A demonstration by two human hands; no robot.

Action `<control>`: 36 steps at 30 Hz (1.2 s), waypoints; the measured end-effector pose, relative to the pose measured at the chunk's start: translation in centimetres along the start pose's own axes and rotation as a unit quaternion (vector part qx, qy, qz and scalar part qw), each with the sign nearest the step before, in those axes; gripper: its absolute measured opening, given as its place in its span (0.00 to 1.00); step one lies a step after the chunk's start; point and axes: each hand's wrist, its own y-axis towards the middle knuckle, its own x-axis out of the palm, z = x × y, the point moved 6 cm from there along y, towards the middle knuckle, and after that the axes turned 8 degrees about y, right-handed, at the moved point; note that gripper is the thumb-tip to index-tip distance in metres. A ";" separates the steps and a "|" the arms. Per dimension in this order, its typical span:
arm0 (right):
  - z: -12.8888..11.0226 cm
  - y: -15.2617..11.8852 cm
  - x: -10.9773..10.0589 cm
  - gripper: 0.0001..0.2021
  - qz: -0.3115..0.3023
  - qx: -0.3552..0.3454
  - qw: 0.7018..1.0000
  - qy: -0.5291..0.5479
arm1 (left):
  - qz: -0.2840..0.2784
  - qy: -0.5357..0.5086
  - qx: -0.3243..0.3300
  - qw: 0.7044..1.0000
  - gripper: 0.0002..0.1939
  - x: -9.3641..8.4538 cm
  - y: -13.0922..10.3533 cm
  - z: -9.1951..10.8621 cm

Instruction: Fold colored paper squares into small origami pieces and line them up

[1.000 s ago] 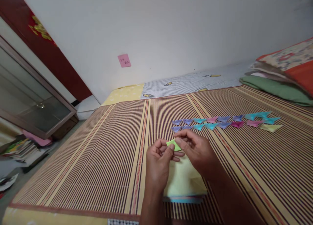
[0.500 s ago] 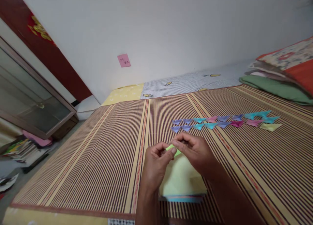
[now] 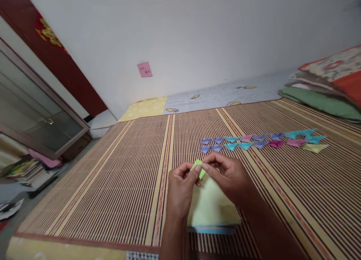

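Between the fingertips of both hands is a small folded piece of bright green paper [image 3: 199, 163]. My left hand [image 3: 180, 188] pinches its left side, thumb on top. My right hand [image 3: 229, 175] grips the right edge between thumb and fingers. The fingers cover much of the paper. Just below the hands lies a stack of paper sheets [image 3: 216, 207], pale yellow on top with blue and pink edges showing underneath. Beyond the hands, two rows of small folded paper shapes [image 3: 261, 144] in purple, blue, pink and yellow rest on the striped mat [image 3: 121, 184].
Folded bedding and a green cloth [image 3: 318, 100] are piled at the back right. A pink note [image 3: 144, 69] is stuck on the white wall. To the left stand a glass-doored cabinet [image 3: 56, 117] and a pile of books [image 3: 26, 171] beyond the mat's edge.
The green paper has turned slightly and shows more above the thumbs. My right thumb has shifted along its edge. The whole view has moved a little.
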 end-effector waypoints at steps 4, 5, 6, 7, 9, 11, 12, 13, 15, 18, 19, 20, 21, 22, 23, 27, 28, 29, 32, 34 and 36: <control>0.4 0.1 0.2 0.04 -0.020 0.003 0.999 0.026 | -0.012 -0.014 -0.011 1.000 0.16 -0.6 0.1 -0.4; 0.3 0.1 0.2 0.04 -0.026 -0.003 0.999 0.023 | -0.010 -0.019 -0.013 1.000 0.15 -0.7 0.2 -0.5; 0.1 0.1 0.3 0.04 -0.032 -0.014 0.999 0.014 | -0.006 -0.028 -0.014 1.000 0.15 -0.9 0.2 -0.5; -0.3 0.1 0.3 0.04 -0.038 -0.030 0.999 0.001 | -0.001 -0.038 -0.016 0.999 0.15 -1.0 0.2 -0.6; -1.2 0.0 0.5 0.05 -0.051 -0.077 0.995 -0.034 | 0.016 -0.067 -0.022 0.997 0.15 -1.3 0.3 -0.7; -2.0 -0.2 0.9 0.10 -0.075 -0.122 0.988 -0.061 | 0.033 -0.093 -0.032 0.995 0.16 -1.4 0.5 -0.8; -2.3 -0.3 1.1 0.11 -0.083 -0.138 0.984 -0.073 | 0.040 -0.102 -0.037 0.993 0.17 -1.5 0.5 -0.8; -2.5 -0.4 1.1 0.12 -0.082 -0.152 0.981 -0.084 | 0.045 -0.108 -0.041 0.992 0.18 -1.5 0.6 -0.9; -2.6 -0.6 1.3 0.13 -0.079 -0.172 0.977 -0.099 | 0.049 -0.114 -0.046 0.991 0.19 -1.6 0.7 -0.9; -2.5 -0.8 1.5 0.12 -0.079 -0.182 0.974 -0.112 | 0.055 -0.121 -0.055 0.990 0.20 -1.7 0.6 -1.0; -2.4 -0.8 1.6 0.12 -0.079 -0.184 0.973 -0.117 | 0.057 -0.123 -0.058 0.989 0.20 -1.7 0.6 -1.0; -2.5 -0.9 1.6 0.11 -0.079 -0.187 0.971 -0.123 | 0.059 -0.124 -0.060 0.989 0.20 -1.7 0.5 -1.0; -2.5 -0.9 1.7 0.10 -0.079 -0.191 0.970 -0.130 | 0.062 -0.125 -0.063 0.988 0.20 -1.8 0.5 -1.1; -2.6 -1.0 1.7 0.10 -0.079 -0.196 0.968 -0.138 | 0.063 -0.127 -0.065 0.988 0.20 -1.7 0.5 -1.1; -2.7 -1.0 1.8 0.09 -0.079 -0.202 0.965 -0.146 | 0.065 -0.129 -0.068 0.987 0.20 -1.7 0.5 -1.1; -3.0 -1.0 2.2 0.05 -0.080 -0.234 0.951 -0.184 | 0.064 -0.136 -0.077 0.986 0.20 -1.6 0.4 -1.2; -3.2 -1.1 2.3 0.03 -0.081 -0.246 0.946 -0.195 | 0.063 -0.136 -0.078 0.986 0.20 -1.5 0.4 -1.2; -3.3 -1.1 2.4 0.01 -0.082 -0.258 0.941 -0.205 | 0.063 -0.135 -0.078 0.986 0.20 -1.5 0.4 -1.2; -3.9 -1.1 2.9 0.08 -0.090 -0.292 0.925 -0.224 | 0.063 -0.126 -0.074 0.987 0.19 -1.3 0.3 -1.0; -4.1 -1.2 3.0 0.11 -0.092 -0.303 0.921 -0.227 | 0.063 -0.116 -0.071 0.989 0.17 -1.2 0.3 -0.9; -4.1 -1.1 2.9 0.12 -0.085 -0.295 0.927 -0.218 | 0.061 -0.108 -0.067 0.990 0.16 -1.2 0.3 -0.9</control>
